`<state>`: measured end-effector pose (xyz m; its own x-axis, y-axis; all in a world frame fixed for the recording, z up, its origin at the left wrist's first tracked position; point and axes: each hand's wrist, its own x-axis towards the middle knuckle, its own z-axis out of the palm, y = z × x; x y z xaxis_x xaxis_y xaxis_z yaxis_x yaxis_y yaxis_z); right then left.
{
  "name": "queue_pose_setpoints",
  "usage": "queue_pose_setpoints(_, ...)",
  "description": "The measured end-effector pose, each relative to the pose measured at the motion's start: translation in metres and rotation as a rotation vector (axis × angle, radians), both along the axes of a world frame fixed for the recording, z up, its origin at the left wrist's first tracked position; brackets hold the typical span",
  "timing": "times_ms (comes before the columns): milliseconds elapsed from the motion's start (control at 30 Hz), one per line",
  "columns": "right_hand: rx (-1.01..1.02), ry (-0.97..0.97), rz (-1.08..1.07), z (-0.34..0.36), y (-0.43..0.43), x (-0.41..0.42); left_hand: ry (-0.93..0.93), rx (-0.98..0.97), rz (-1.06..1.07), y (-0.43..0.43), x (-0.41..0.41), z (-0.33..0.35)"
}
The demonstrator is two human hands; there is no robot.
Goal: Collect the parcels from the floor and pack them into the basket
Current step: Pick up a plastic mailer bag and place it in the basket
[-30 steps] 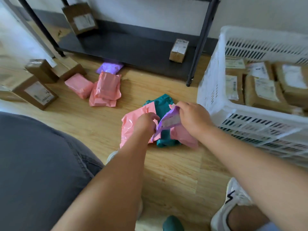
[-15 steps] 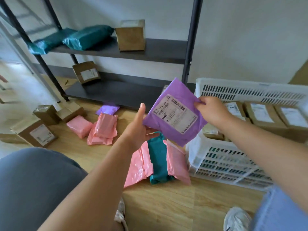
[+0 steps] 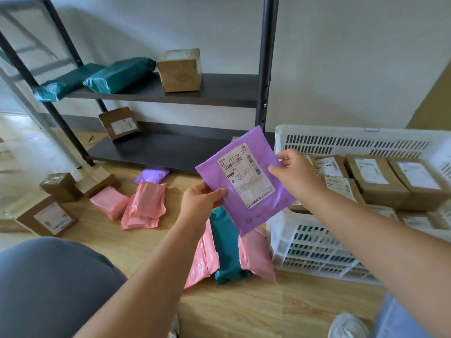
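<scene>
A flat purple parcel [image 3: 253, 211] with a white label is held up in the air between both hands. My left hand [image 3: 199, 203] pinches its lower left edge and my right hand [image 3: 296, 173] grips its right edge. Below it on the wooden floor lie a teal parcel [image 3: 225, 252] and two pink parcels [image 3: 256, 254]. The white plastic basket [image 3: 314, 242] stands at the right, with several brown boxes [image 3: 380, 181] inside it. More pink parcels [image 3: 144, 206] and a second purple parcel [image 3: 151, 175] lie further left on the floor.
A dark metal shelf rack [image 3: 264, 93] stands behind, holding teal parcels [image 3: 117, 75] and brown boxes [image 3: 179, 70]. Several brown boxes [image 3: 46, 215] sit on the floor at the left. My knee [image 3: 48, 284] fills the lower left, a shoe [image 3: 346, 325] the lower right.
The purple parcel was lifted off the floor pile and raised in front of the basket. My left hand, open beside it half a second ago, now grips its lower left edge.
</scene>
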<state>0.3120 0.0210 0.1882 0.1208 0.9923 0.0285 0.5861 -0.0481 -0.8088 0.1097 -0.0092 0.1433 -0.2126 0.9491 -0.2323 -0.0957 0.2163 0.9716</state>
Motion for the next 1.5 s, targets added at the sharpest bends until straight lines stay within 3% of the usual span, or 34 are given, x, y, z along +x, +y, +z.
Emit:
queue_pose_setpoints(100,0.050,-0.039,0.003,0.004,-0.001,0.002,0.062,0.029,-0.015,0.001,0.004,0.005)
queue_pose_setpoints(333,-0.152,-0.076,0.129,-0.012,-0.004,-0.003,0.070,0.041,-0.041,0.004,0.012,0.019)
queue_pose_setpoints(500,-0.078,-0.099,0.100,-0.017,-0.004,-0.004,0.031,0.031,0.120,0.014,0.013,0.021)
queue_pose_setpoints(633,-0.032,-0.026,0.035,-0.014,-0.005,0.001,0.255,0.076,0.226,0.018,0.017,0.024)
queue_pose_setpoints(733,-0.012,0.025,-0.031,-0.006,-0.002,0.009,0.492,0.049,0.073,0.018,0.021,0.028)
queue_pose_setpoints(867,0.008,0.023,-0.048,0.001,0.003,0.022,0.676,0.017,-0.194,0.014,0.028,0.029)
queue_pose_setpoints(1167,0.062,-0.325,-0.042,0.023,0.015,0.060,0.675,0.193,-0.100,0.018,0.051,0.044)
queue_pose_setpoints(1500,0.055,-0.401,-0.141,0.050,0.022,0.162,0.709,0.332,-0.235,0.050,0.148,0.067)
